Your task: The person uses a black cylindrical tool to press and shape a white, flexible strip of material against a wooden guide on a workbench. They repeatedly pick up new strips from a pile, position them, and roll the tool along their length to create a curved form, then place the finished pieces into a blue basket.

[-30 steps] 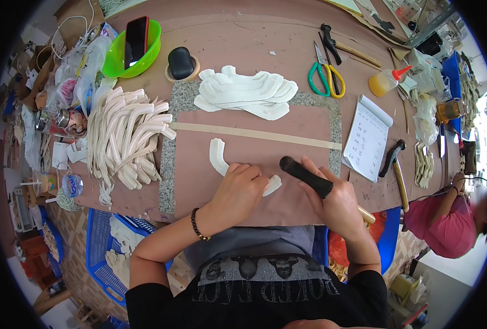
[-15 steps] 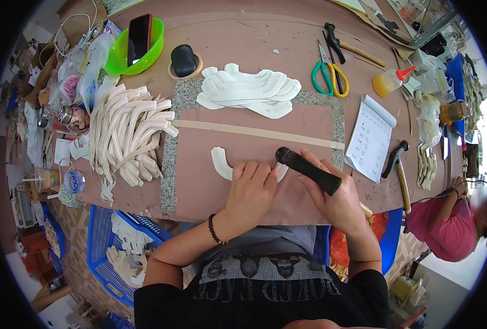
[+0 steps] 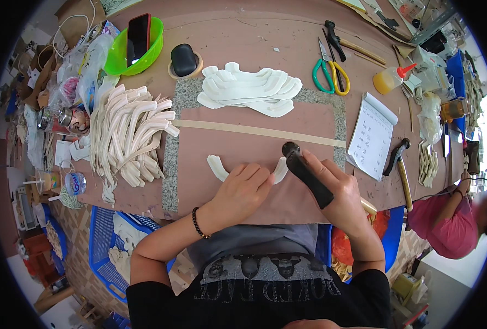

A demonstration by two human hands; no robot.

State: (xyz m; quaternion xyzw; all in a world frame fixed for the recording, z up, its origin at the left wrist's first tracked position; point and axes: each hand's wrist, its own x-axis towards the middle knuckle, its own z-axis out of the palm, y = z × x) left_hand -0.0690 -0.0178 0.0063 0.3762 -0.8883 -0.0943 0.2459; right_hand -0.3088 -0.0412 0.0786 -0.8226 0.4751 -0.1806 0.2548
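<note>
Curved white strip (image 3: 216, 167) lies beneath the left hand (image 3: 242, 189), whose bunched fingers, pinching or merely pressing I cannot tell, probably steady it, while the adjacent right hand (image 3: 339, 191) clasps a hammer (image 3: 310, 180) by its head, presumably for control.

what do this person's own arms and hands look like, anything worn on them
Both the left hand and the right hand are ungloved, and the forearms are bare. A dark beaded bracelet circles the left wrist; none shows on the right. The black sleeves are short, ending around the elbows.
</note>
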